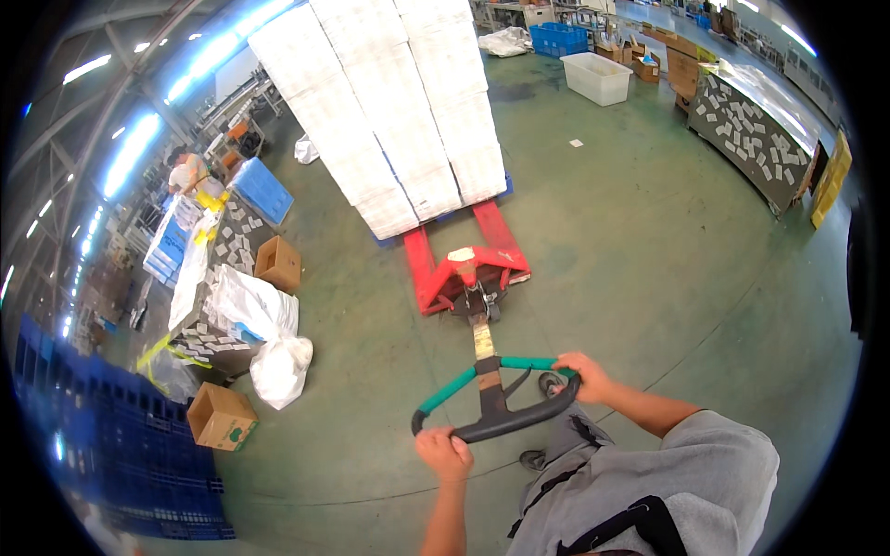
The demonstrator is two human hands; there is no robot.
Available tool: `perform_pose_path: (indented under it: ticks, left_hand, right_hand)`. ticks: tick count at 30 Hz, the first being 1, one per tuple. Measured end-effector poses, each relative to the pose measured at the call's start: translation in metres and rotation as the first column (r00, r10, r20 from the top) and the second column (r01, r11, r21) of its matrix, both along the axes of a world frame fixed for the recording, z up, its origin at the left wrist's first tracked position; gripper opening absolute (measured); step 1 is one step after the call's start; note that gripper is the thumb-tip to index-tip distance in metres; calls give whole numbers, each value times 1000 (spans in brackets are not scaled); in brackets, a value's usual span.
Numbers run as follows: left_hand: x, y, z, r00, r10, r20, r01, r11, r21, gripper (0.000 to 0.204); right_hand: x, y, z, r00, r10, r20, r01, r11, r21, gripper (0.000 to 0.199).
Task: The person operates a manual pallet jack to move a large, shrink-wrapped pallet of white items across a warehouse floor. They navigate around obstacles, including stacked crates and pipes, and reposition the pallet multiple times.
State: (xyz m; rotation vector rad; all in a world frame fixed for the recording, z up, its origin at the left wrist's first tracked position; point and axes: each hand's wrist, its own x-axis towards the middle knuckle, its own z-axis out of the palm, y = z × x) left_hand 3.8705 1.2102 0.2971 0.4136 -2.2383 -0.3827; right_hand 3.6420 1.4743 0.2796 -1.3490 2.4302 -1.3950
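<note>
Both my hands are closed on the looped handle [508,423] of a red pallet jack [423,269]. My left hand [443,454] grips its lower left corner, where the loop is black. At the right corner, by the green part of the loop, my right hand [584,375] is wrapped round it. The jack's red forks run under a blue pallet [509,184]. A tall stack of white wrapped blocks [399,111] stands on that pallet, its top cut off by the picture's edge. My feet show behind the handle.
Stacked blue pallets [111,445] stand at the left. Nearby are an open cardboard box [222,417], white sacks [283,366] and a label-covered workbench [209,324]; a person [188,171] is farther back. A white bin [596,82] and another label-covered bench [742,139] are at the far right.
</note>
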Motion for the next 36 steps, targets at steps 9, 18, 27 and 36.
perform_pose_path:
  ticks: [9,18,27,36]
  left_hand:
    - [-121,-49,-46,992,-24,124,16,998,60,14]
    - [-290,-136,-29,991,67,114,-69,998,10,10]
    - [-435,-215,-28,871,37,490,-62,997,35,25]
    - [-387,-242,-60,648,-216,730,107,975,193,47]
  right_hand:
    - [-107,-59,4,947,295,-125,-159,772,615,60]
    - [-261,-192,36,944,309,118,-246,417,875,73]
    - [-392,-263,36,961,236,144,-225,362,905,60]
    - [-332,-265,-20,950,258,175,-277,444,852,45]
